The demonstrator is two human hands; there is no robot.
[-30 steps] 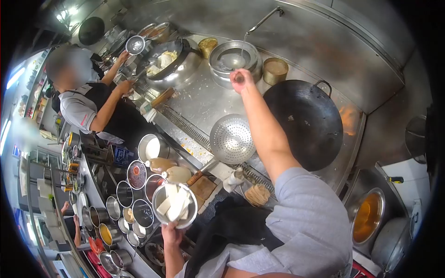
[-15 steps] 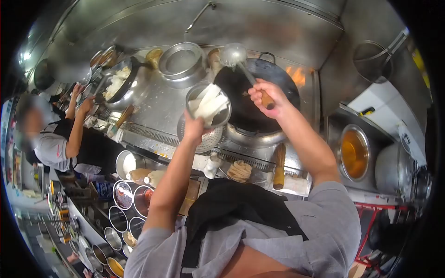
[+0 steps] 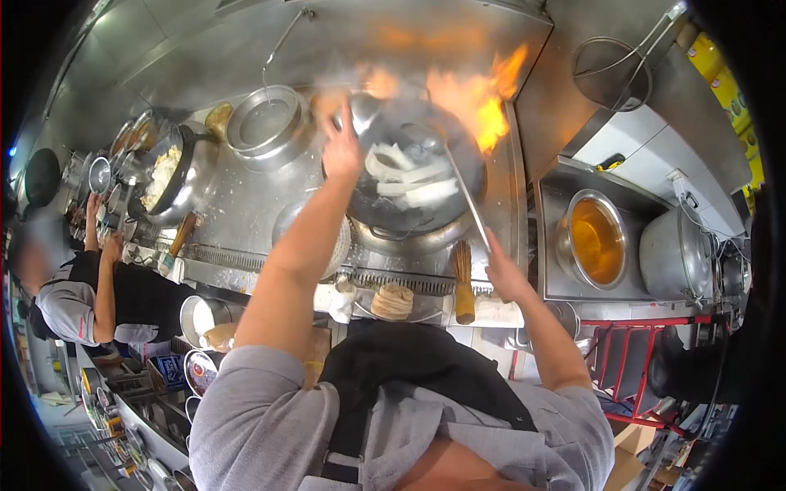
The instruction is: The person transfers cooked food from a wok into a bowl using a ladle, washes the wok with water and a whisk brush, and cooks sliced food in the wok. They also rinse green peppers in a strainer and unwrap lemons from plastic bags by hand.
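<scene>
My left hand grips a metal bowl, tipped at the left rim of the black wok; its fingers are partly blurred. In the wok lie several broad white pieces. My right hand is closed round the lower end of a long-handled ladle, whose head reaches into the wok above the white pieces. Steam hangs over the wok. Tall orange flames rise at its back right edge.
A strainer lies under my left forearm. Nearby are a round metal pot, a bamboo brush and a coiled cloth. To the right sits a bowl of orange liquid. A co-worker stands at another wok on the left.
The white pieces went from the held bowl into the wok. My left hand moved forward and tipped the bowl. The ladle head dropped into the wok, my right hand came back, and flames grew.
</scene>
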